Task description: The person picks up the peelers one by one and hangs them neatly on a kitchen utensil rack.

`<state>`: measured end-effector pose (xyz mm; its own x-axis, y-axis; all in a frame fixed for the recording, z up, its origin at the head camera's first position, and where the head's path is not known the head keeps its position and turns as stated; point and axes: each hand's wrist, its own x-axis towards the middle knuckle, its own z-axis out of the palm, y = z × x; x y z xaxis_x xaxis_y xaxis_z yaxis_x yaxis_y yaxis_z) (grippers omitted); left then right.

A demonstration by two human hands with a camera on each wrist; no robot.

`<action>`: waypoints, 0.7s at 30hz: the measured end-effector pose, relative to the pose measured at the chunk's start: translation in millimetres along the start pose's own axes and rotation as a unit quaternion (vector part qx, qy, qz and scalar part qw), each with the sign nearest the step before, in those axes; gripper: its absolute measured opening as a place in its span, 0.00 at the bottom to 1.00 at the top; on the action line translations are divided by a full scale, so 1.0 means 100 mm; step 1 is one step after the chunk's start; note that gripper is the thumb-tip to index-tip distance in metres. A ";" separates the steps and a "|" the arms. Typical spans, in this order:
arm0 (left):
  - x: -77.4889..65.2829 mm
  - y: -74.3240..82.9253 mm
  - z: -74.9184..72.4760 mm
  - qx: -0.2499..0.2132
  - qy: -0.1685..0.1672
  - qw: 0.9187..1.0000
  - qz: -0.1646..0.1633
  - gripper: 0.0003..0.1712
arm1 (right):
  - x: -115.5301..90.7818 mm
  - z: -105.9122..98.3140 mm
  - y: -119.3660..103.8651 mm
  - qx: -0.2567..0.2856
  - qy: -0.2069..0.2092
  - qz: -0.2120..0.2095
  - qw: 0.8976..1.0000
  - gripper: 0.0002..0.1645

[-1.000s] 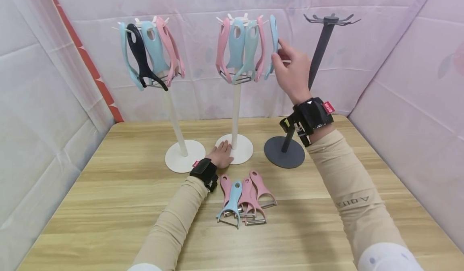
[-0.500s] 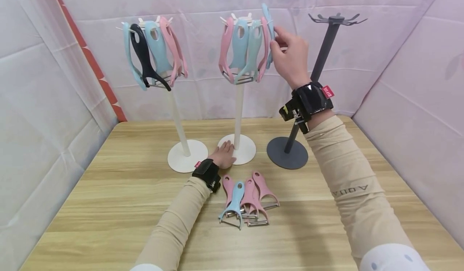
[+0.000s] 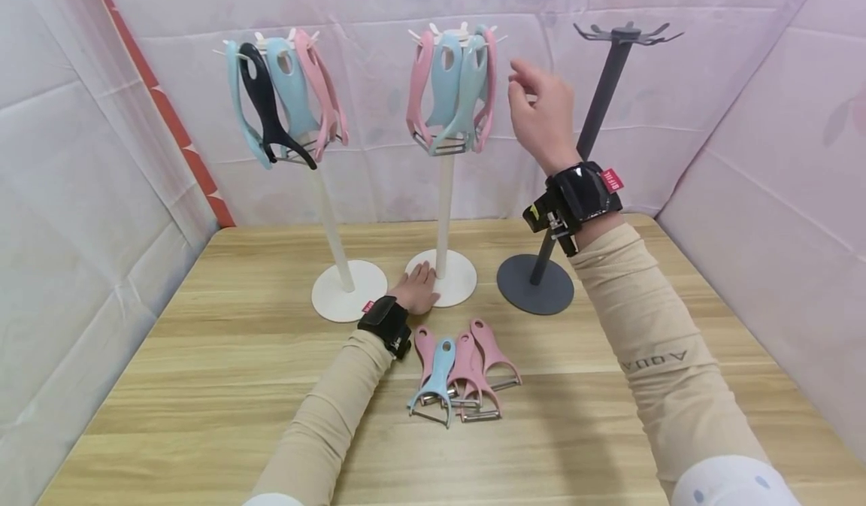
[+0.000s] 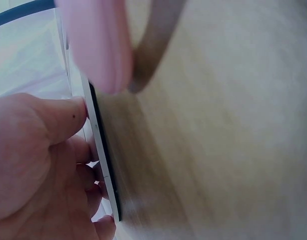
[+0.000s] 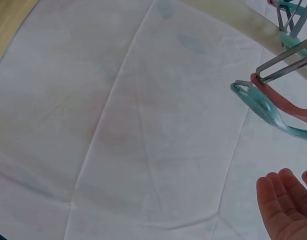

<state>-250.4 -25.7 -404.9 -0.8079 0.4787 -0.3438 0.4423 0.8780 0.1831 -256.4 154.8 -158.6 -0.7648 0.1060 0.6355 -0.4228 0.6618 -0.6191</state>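
A: Left to right, quick. Far left?

B: White stand (image 3: 345,295) with five peelers hung on top (image 3: 280,104), one black, the rest blue and pink. Its round base sits well in from the table's left edge (image 3: 169,303), bare wood all round on that side.

A: Left hand?

B: Left hand (image 3: 414,289) lies flat on the base of the middle white stand (image 3: 443,277), fingers straight, pressing the disc and gripping nothing. Left wrist view shows the fingertips (image 4: 68,117) at the disc's thin rim, wood beyond it.

A: Middle stand top?

B: A cluster of pink and blue peelers (image 3: 453,89) hangs off the top hooks, blades down and bunched close.

A: Loose ones?

B: Four peelers on the table (image 3: 460,374), three pink and one blue, overlapping, just near of the middle base and right beside the left wrist. Open wood near them, down to the near edge.

A: Right hand?

B: Right hand (image 3: 541,119) is up in the air, just right of the hanging cluster, not touching it. Fingers loosely curled, empty. Right wrist view shows bare fingertips (image 5: 283,200) with peeler blades (image 5: 278,100) apart from them.

A: Far right?

B: Dark grey stand (image 3: 537,284), its pole behind the right wrist, bare hooks on top (image 3: 625,34). Wood to its right runs to the table's right edge by the pink wall (image 3: 778,153).
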 end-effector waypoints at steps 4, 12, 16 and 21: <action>0.01 0.00 0.00 0.001 0.004 1.000 0.004 0.35 | -0.05 -0.01 0.05 0.002 0.001 0.003 1.000 0.21; -0.01 0.00 -0.01 0.001 0.008 1.000 0.007 0.35 | -0.27 0.00 0.23 -0.004 -0.016 0.000 1.000 0.21; -0.03 -0.02 -0.04 -0.012 0.020 1.000 0.008 0.34 | -0.40 0.02 0.33 -0.001 -0.030 -0.007 1.000 0.21; 0.05 -0.11 -0.05 -0.004 0.026 0.999 0.022 0.33 | -0.57 0.05 0.44 -0.002 -0.041 -0.024 0.999 0.21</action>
<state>-260.9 -32.9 -403.5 -0.8066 0.5170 -0.2866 0.4757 0.8555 0.2046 -233.7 173.9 -224.3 -0.7812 0.0138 0.6241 -0.4573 0.6679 -0.5872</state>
